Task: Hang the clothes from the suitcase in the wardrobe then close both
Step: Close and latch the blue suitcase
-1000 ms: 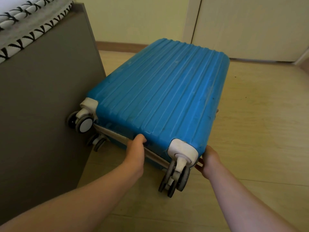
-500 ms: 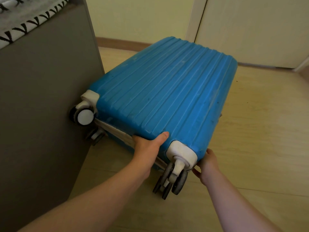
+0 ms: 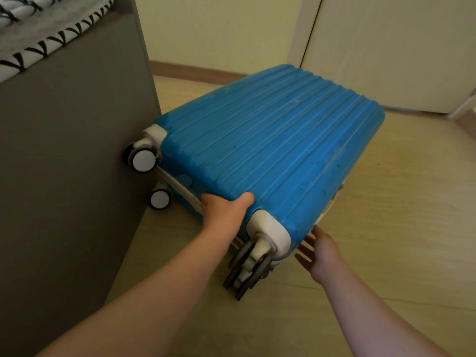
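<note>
A blue hard-shell suitcase with a ribbed lid lies flat, 1 shell stacked on the other, its wheeled end toward the person. The left hand grips that near edge, thumb on top of the ribs. 2 white-hubbed wheels sit to the left of this hand, and dark twin wheels under a white corner cap hang between it and the right hand, whose straight fingers reach the pale side seam.

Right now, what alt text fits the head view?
A blue ribbed suitcase lies flat on a wooden floor beside a grey bed base; the left hand grips its wheeled end, the right hand reaches toward its side, fingers straight.
</note>
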### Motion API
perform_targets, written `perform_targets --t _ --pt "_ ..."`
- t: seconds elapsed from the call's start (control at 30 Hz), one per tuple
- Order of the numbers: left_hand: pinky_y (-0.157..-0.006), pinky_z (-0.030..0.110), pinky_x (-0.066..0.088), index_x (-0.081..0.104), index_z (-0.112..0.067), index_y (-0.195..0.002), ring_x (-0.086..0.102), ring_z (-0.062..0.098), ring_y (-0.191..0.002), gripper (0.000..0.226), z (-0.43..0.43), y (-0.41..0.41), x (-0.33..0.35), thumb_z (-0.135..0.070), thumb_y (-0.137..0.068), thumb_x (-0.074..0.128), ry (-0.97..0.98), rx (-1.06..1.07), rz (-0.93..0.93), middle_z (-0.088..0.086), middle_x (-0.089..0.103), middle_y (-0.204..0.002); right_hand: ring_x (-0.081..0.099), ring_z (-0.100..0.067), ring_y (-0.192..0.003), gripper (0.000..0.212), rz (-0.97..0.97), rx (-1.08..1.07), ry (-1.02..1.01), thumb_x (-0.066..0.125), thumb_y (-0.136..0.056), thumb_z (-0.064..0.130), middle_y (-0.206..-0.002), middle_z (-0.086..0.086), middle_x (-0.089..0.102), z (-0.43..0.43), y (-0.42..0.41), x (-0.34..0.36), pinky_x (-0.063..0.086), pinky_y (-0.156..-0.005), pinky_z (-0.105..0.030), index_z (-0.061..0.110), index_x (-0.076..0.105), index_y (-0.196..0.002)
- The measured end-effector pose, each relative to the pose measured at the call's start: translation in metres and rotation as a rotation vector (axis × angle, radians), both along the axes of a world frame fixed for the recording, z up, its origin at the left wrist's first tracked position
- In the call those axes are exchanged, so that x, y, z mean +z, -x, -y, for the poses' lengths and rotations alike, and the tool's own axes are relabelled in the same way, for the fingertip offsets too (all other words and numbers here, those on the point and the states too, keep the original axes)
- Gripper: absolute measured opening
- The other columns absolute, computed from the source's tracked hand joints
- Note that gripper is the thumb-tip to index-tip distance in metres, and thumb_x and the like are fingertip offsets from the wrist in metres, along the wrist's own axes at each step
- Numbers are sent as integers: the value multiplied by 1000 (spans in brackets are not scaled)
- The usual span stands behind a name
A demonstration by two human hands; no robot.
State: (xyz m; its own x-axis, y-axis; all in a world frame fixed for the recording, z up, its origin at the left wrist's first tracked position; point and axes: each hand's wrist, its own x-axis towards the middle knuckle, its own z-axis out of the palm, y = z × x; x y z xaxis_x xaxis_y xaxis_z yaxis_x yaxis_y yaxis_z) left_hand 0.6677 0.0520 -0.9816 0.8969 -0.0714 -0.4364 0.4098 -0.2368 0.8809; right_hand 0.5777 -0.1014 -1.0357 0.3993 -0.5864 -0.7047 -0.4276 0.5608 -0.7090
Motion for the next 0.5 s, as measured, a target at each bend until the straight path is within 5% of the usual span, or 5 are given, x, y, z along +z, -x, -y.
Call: perform_targets --t 0.1,0.17,0.23,0.33,0.5 --pt "-115 55 13 -4 -28 -147 2 33 -144 91 18 24 16 -49 -80 54 -564 -152 472 9 -7 -157 55 -26 -103 33 9 4 -23 40 -99 27 -118 -6 55 4 -9 1 47 -82 -38 17 48 -129" --pt "-110 66 0 -7 -38 -146 -20 33 -143 89 28 43 18 -65 -81 48 -727 -432 683 -1 -25 -154 57 -25 -99 33 16 15 -52 42 -98 29 -119 -6 57 8 -11 0 48 -83 -38 16 50 -127" --pt "-100 76 -3 5 -38 -146 -16 35 -144 96 34 54 6 -75 -71 52 -855 -638 807 -1 -10 -158 57 -24 -99 30 23 20 -75 41 -99 29 -119 -4 58 14 -12 0 48 -91 -41 16 50 -125" --pt "-84 84 17 39 -28 -136 33 39 -137 105 36 53 -1 -74 -47 71 -981 -670 898 4 41 -146 54 -24 -100 31 17 -40 -94 36 -102 24 -118 -6 55 28 -15 -1 46 -91 -40 18 45 -131" --pt "-79 84 22 45 -27 -129 48 35 -127 106 36 45 -4 -70 -38 78 -1007 -594 1018 3 53 -134 53 -29 -114 39 -53 -66 -84 35 -99 5 -128 -11 49 41 -22 -13 45 -88 -40 10 40 -138"
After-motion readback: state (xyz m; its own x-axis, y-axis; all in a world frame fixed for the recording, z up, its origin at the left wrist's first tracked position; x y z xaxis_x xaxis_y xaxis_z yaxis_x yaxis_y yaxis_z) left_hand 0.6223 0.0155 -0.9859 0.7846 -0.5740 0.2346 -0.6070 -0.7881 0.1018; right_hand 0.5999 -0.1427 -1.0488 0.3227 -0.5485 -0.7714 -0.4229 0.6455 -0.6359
